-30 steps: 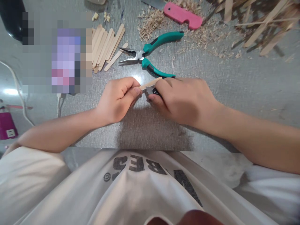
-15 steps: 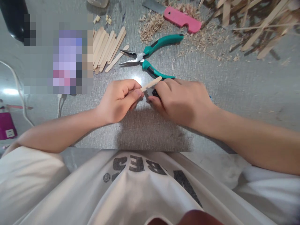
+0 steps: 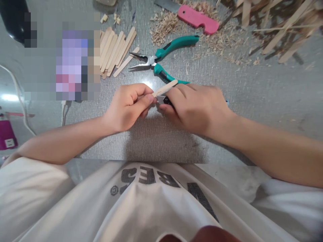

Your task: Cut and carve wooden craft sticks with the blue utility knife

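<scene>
Between the thumb and fingers of my left hand (image 3: 133, 107) one end of a wooden craft stick (image 3: 166, 88) is pinched. Its rounded free end slants up to the right, in front of my right hand's knuckles. My right hand (image 3: 196, 106) is closed around a utility knife (image 3: 167, 100); the black front and a short stretch of blade show, and most of the handle is hidden in the palm. The blade lies just below the stick, close to my left fingertips; whether it touches the wood I cannot tell.
Beyond my hands lie open green-handled long-nose pliers (image 3: 151, 60). Several craft sticks (image 3: 116, 50) are heaped to their left. Wood shavings (image 3: 164, 28) surround a pink-handled folding blade (image 3: 198, 19), and split wood pieces (image 3: 285, 27) are piled far right. A blurred-out device (image 3: 72, 64) with a white cable stands left.
The craft stick's free end has shifted slightly up and right, and more of the knife blade shows beneath it. Both hands keep their grips almost in place.
</scene>
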A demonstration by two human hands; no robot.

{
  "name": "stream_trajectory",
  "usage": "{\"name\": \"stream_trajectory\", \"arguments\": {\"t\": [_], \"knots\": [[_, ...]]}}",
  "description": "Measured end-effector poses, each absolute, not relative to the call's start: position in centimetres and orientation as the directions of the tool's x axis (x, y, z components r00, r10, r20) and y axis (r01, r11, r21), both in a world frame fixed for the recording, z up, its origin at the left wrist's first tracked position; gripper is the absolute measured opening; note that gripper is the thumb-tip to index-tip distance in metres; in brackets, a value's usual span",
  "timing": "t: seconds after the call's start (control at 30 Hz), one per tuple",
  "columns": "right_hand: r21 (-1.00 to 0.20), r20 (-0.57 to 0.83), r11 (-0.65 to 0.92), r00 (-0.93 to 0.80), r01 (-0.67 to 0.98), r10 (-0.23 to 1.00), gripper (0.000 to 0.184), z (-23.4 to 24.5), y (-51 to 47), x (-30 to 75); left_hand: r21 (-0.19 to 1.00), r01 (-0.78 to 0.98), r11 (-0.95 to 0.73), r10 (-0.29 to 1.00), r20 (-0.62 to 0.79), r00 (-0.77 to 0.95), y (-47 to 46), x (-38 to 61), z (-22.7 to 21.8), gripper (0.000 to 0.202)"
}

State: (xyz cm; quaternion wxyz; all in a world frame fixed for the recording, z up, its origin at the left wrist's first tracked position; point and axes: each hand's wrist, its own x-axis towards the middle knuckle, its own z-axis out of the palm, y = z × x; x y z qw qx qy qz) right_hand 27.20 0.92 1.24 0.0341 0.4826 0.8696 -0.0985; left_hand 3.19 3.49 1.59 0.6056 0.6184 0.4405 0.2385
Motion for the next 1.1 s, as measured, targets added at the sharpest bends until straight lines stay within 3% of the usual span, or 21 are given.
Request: {"name": "stream_trajectory", "arguments": {"t": [0.87,1.1], "knots": [[-0.162,-0.14,0.48,-0.502,0.862,0.854,0.062,1.32,0.86,27.37,0.952,0.296,0.081,0.867,-0.214,0.45,2.89,3.3,1.22,0.029],[-0.172,-0.17,0.4,-0.427,0.9,0.888,0.059,2.0,0.84,27.17,0.956,0.282,0.084,0.874,-0.206,0.44,2.9,3.48,1.36,0.031]]}}
